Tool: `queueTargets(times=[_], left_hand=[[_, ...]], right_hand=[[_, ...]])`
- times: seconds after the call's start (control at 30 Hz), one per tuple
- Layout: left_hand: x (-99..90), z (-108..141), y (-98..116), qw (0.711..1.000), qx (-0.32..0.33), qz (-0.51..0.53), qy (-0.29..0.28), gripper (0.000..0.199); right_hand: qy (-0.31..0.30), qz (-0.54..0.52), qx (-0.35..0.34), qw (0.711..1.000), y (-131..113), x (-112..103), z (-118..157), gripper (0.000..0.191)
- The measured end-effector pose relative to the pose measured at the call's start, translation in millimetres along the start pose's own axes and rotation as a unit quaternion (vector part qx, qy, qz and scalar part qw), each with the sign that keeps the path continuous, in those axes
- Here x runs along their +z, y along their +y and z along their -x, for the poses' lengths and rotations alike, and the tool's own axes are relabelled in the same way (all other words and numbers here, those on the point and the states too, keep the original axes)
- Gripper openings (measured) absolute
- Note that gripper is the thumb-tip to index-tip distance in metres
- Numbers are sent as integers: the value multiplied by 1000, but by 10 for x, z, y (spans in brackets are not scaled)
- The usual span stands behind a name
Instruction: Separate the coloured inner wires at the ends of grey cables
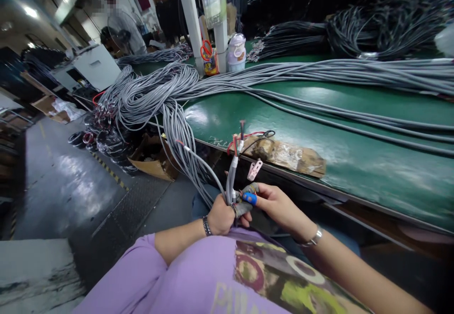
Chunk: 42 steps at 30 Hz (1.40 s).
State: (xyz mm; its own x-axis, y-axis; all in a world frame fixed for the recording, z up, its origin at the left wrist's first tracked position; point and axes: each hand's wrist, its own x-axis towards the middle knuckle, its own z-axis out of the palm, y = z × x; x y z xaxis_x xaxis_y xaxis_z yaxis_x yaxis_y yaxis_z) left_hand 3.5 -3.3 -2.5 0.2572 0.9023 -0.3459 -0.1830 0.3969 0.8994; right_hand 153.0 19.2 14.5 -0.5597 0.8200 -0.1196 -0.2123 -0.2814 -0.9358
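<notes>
My left hand (222, 214) is closed round several grey cables (231, 174), whose stripped ends with coloured wires and white bands point up toward the bench. Against these cables, my right hand (264, 200) pinches with thumb and forefinger at a cable end; the exact spot is partly hidden by the fingers. Blue tape wraps one right finger, and grey tape covers fingers of both hands. Just beyond, a pink clip (254, 170) hangs at the bench edge. A taped cardboard piece (291, 155) lies behind it, with red and black wires (260, 134) at its left end.
Long grey cables (319, 70) run across the green bench (319, 97) and coil in a heap (152, 91) at left, hanging over the edge. Scissors (206, 49) and a lilac bottle (236, 53) stand by the post. Below is an open cardboard box (152, 160).
</notes>
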Motion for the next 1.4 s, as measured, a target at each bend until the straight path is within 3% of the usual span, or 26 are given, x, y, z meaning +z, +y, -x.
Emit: queueTargets(times=[0.13,0.27,0.43,0.67,0.8,0.9,1.07,1.4], left_hand=[[32,-11,71,998,11,40,43,43],[30,-19,144,994,0,69,81,43],[41,-40,205,995,-5,80,58,40],[95,-100,229,996,1,77,38,39],[91,-122,232,997,-17,76,9,39],[80,-151,252,997,-23,80,-2,39],[50,-194,270,995,-21,96,-18,37],[74,-216,257,996,-30,85,-23,34]], right_hand=[[68,-23,-12,997,58,10,0,29],[144,-64,-29,987,176,-120,10,35],[187,-194,6,963,198,-269,-92,42],[99,-207,43,972,56,-258,-245,52],[97,-242,35,965,48,-254,-299,44],[122,-223,-1,967,72,-240,-338,40],[236,-136,-75,959,130,-180,-351,39],[306,-15,-130,943,140,-137,-352,44]])
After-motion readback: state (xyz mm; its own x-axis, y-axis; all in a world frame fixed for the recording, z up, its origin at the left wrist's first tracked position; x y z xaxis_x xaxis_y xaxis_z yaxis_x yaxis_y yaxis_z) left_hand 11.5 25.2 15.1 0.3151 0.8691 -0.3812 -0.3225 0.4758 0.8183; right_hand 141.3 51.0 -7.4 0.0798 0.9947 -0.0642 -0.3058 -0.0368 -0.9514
